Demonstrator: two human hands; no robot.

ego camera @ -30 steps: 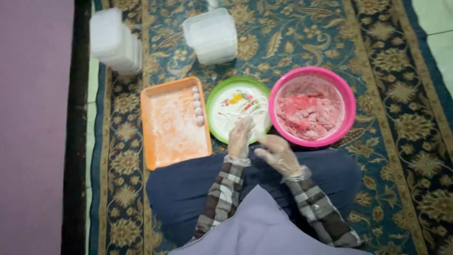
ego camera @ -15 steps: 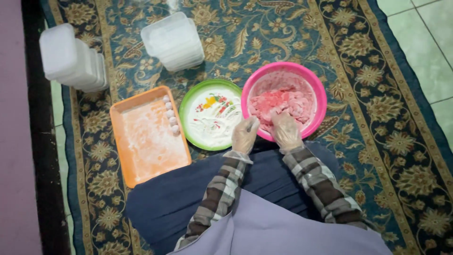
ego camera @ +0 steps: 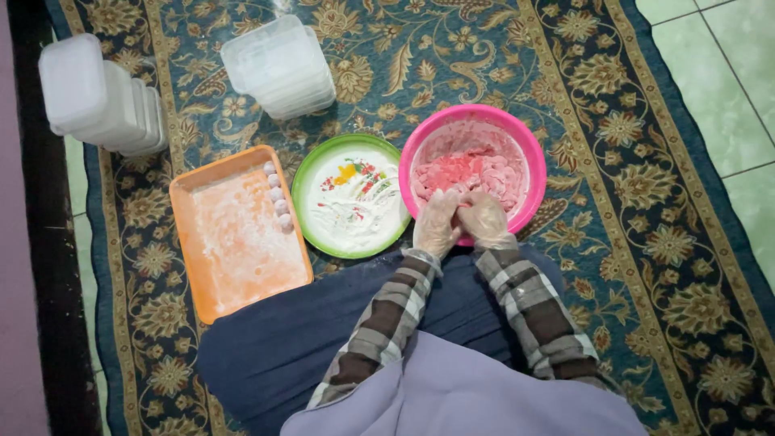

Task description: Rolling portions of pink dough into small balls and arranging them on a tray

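Note:
Both my hands wear clear plastic gloves and meet at the near rim of a pink bowl (ego camera: pixel 523 145) filled with pink dough (ego camera: pixel 464 171). My left hand (ego camera: pixel 436 223) and my right hand (ego camera: pixel 486 218) press together on a bit of that dough. To the left of the bowl lies a green plate (ego camera: pixel 307 173) dusted with white flour. Further left is an orange tray (ego camera: pixel 211 303), floured, with several small dough balls (ego camera: pixel 276 194) lined along its right edge.
Two stacks of clear plastic containers stand at the back: one (ego camera: pixel 97 101) at far left, one (ego camera: pixel 278 64) behind the plate. Everything rests on a patterned blue carpet (ego camera: pixel 646 242); green floor tiles (ego camera: pixel 726 73) show at right. My dark-clad lap fills the foreground.
My hands moved from over the green plate rightward into the pink bowl and now work the dough together. The camera view shifted, so the dishes sit further right in the frame.

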